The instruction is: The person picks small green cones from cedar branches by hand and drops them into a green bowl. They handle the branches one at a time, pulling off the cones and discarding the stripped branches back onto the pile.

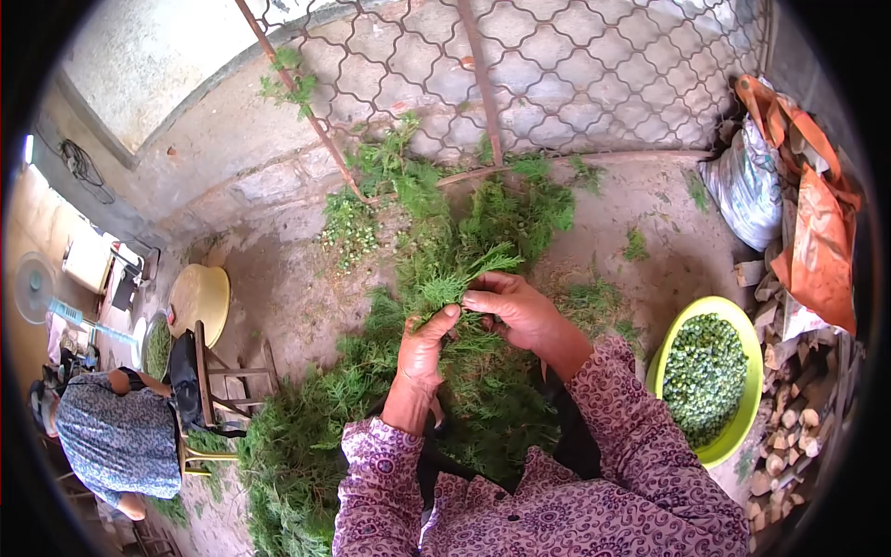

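A feathery green sprig (450, 286) is held up in front of my body. My left hand (425, 345) grips its lower side, thumb pressed against the stem. My right hand (515, 311) pinches the same sprig from the right, thumb and forefinger together near its top. Beneath and around both hands lie cut green branches (492, 399), spread over the ground and heaped at the lower left. To the right stands a yellow-green basin (754, 371) holding many small green cones or berries, too small to tell which.
A metal lattice (484, 84) leans at the wall ahead. Stacked firewood (789, 436), an orange bag (824, 237) and a white sack (745, 186) are at the right. On the left are a seated person (119, 432), a wooden chair (206, 371) and a yellow tub (202, 302).
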A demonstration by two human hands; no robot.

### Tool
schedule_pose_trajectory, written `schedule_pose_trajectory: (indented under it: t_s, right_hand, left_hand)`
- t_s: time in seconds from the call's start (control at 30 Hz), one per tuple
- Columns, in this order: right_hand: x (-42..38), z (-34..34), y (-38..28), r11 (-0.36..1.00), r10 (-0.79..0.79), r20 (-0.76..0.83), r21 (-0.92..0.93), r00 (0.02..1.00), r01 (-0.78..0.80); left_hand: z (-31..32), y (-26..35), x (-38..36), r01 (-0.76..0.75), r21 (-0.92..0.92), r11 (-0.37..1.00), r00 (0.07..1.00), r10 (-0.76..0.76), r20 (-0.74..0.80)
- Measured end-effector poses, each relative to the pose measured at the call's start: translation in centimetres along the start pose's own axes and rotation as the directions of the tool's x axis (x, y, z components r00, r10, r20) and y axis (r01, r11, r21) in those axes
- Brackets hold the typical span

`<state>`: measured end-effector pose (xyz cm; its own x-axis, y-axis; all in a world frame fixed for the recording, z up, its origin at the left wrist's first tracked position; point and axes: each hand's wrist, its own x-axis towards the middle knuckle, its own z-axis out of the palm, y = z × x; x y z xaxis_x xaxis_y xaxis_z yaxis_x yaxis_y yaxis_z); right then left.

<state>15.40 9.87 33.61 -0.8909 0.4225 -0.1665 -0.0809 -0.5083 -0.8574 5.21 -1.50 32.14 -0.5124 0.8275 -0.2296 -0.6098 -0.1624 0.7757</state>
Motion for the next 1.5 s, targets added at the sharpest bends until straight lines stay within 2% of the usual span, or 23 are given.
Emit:
schedule_pose_trajectory:
  t_s: [0.03, 0.17, 0.23, 0.27, 0.33, 0.37, 0.43, 0.5, 0.57, 0.73, 0.8, 0.83, 0.9, 0.93, 0.97, 1.0, 1.03, 1.17, 1.23, 1.3, 1.37, 1.4, 1.5]
  right_hand:
    - [0.0, 0.3, 0.0, 0.995, -0.009, -0.023, 0.096, 1.0, 0.012]
    - [0.0, -0.2, 0.2, 0.972, 0.064, -0.064, 0.232, 0.996, -0.048]
    - [0.1, -0.8, 0.4, 0.948, 0.02, 0.056, 0.317, 0.998, -0.037]
    - [0.0, -1.0, 0.2, 0.948, 0.021, 0.056, 0.317, 0.998, -0.037]
    - [-0.1, -1.2, -0.6, 0.883, -0.047, 0.244, 0.464, 0.969, -0.074]
    - [-0.2, -1.4, -0.9, 0.883, -0.047, 0.245, 0.464, 0.968, -0.074]
    - [-0.4, -1.9, -1.5, 0.832, -0.124, 0.244, 0.554, 0.962, -0.034]
    - [-0.4, -2.5, -1.8, 0.844, -0.182, 0.222, 0.534, 0.958, 0.037]
    - [-0.6, -2.6, -2.2, 0.888, -0.271, 0.172, 0.426, 0.947, 0.176]
    - [-0.6, -2.4, -2.5, 0.917, -0.255, 0.077, 0.335, 0.964, 0.216]
    - [-0.6, -2.0, -2.7, 0.968, -0.235, 0.001, 0.092, 0.972, 0.234]
    - [-0.7, -1.6, -2.7, 0.968, -0.235, -0.002, 0.093, 0.972, 0.234]
    - [-1.0, -0.7, -2.6, 0.951, -0.221, -0.025, -0.228, 0.975, 0.21]
    - [-0.6, -0.9, -2.0, 0.917, -0.251, -0.011, -0.324, 0.968, 0.234]
    - [-0.2, -1.2, -1.3, 0.918, -0.251, -0.016, -0.321, 0.968, 0.233]
    - [0.2, -1.2, -0.9, 0.768, -0.396, 0.019, -0.541, 0.918, 0.343]
    - [0.3, -1.2, -0.7, 0.555, -0.518, 0.09, -0.721, 0.851, 0.414]
    - [-0.2, -1.4, -0.8, 0.566, -0.422, 0.074, -0.757, 0.904, 0.326]
    - [-0.6, -0.9, -1.1, 0.523, -0.455, 0.093, -0.777, 0.886, 0.35]
    - [-0.6, -0.8, -0.8, 0.476, -0.487, 0.116, -0.796, 0.866, 0.374]
    - [0.0, -1.2, 0.1, 0.176, -0.66, 0.29, -0.838, 0.693, 0.517]
    - [-0.1, -1.0, 0.0, 0.176, -0.66, 0.29, -0.837, 0.693, 0.518]
    - [-0.5, -0.7, -0.2, 0.195, -0.653, 0.284, -0.833, 0.702, 0.518]
  left_hand:
    - [0.3, 0.3, -0.2, 0.025, -0.057, 0.998, 0.999, -0.023, 0.024]
    - [0.2, 0.5, -0.5, 0.099, -0.156, 0.983, 0.994, -0.092, 0.053]
    - [-0.2, 0.2, -0.2, 0.116, -0.182, 0.976, 0.993, -0.109, 0.046]
    - [-0.2, 0.4, -0.1, 0.116, -0.182, 0.977, 0.993, -0.109, 0.046]
    - [-0.2, 1.2, 0.2, 0.184, -0.286, 0.94, 0.982, -0.188, 0.016]
    - [-0.8, 1.1, 0.5, 0.184, -0.286, 0.94, 0.982, -0.187, 0.016]
    - [-1.9, 0.7, 1.4, 0.056, -0.134, 0.989, 0.991, -0.071, -0.111]
    - [-1.8, 0.2, 1.3, 0.046, -0.124, 0.991, 0.987, -0.065, -0.15]
    - [-0.5, 0.1, 0.9, -0.082, -0.073, 0.994, 0.986, 0.07, -0.154]
    - [0.9, 0.3, 0.3, -0.056, -0.026, 0.998, 0.987, 0.051, -0.15]
    - [1.2, 0.4, 0.2, -0.006, 0.033, 0.999, 0.983, 0.012, -0.183]
    - [1.2, 0.2, 0.2, -0.004, 0.034, 0.999, 0.983, 0.01, -0.183]
    - [1.2, -0.3, 0.3, 0.02, 0.098, 0.995, 0.983, -0.001, -0.185]
    - [1.1, -0.5, 0.3, 0.024, 0.101, 0.995, 0.983, -0.005, -0.184]
    - [1.0, -0.6, 0.4, 0.025, 0.109, 0.994, 0.99, -0.01, -0.139]
    - [0.9, -0.7, 0.4, 0.026, 0.116, 0.993, 0.995, -0.015, -0.094]
    - [1.0, -0.8, 0.4, 0.03, 0.118, 0.993, 0.996, -0.019, -0.093]
    - [0.4, -1.5, 0.4, -0.076, 0.279, 0.957, 0.997, 0.079, 0.002]
    - [-0.1, -1.6, 0.6, -0.114, 0.344, 0.932, 0.993, 0.102, 0.055]
    - [-0.5, -1.5, 0.8, -0.077, 0.291, 0.954, 0.996, 0.059, 0.069]
    - [0.2, -1.0, 0.5, -0.049, 0.22, 0.974, 0.998, 0.039, 0.052]
    - [0.5, -0.8, 0.4, -0.022, 0.147, 0.989, 0.999, 0.017, 0.038]
    - [0.6, -0.5, 0.3, 0.011, 0.113, 0.994, 1.0, -0.013, 0.022]
